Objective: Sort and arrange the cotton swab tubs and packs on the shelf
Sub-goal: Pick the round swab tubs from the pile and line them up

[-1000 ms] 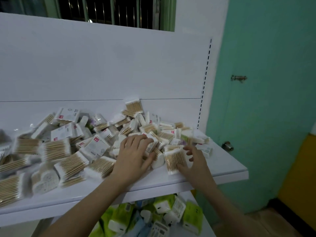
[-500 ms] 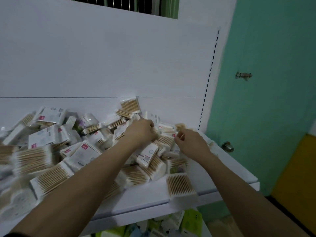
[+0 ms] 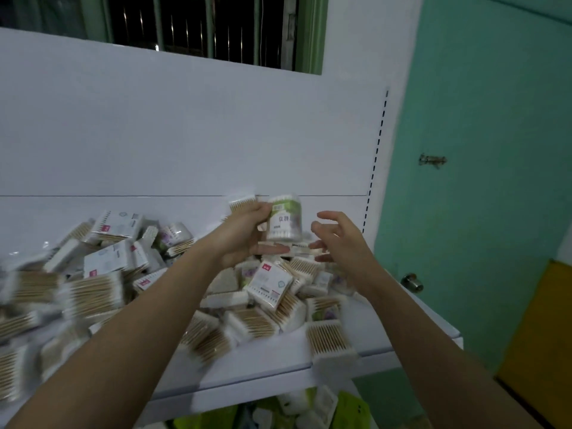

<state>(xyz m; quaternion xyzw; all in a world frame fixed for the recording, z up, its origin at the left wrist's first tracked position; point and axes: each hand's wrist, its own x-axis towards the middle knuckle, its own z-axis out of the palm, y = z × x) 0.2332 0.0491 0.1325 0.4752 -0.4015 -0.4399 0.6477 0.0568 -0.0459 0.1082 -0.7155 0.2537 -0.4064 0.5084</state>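
A heap of cotton swab packs (image 3: 102, 292) covers the white shelf (image 3: 272, 363). My left hand (image 3: 247, 233) holds a round clear cotton swab tub (image 3: 286, 218) with a green label, upright, above the back of the heap. My right hand (image 3: 337, 236) hovers just right of the tub with its fingers spread, not touching it. One flat pack of wooden swabs (image 3: 329, 340) lies at the shelf's front edge, partly over it. Another round tub (image 3: 175, 233) lies in the heap at the left.
A white back panel rises behind the shelf, with a slotted upright (image 3: 376, 159) at its right end. A green door (image 3: 483, 181) with a knob (image 3: 411, 283) stands to the right. Green and white packs (image 3: 309, 407) lie on a lower shelf.
Both hands rose from the back of the heap. My left hand now holds a round tub lifted out of the pile; my right hand has opened beside it.
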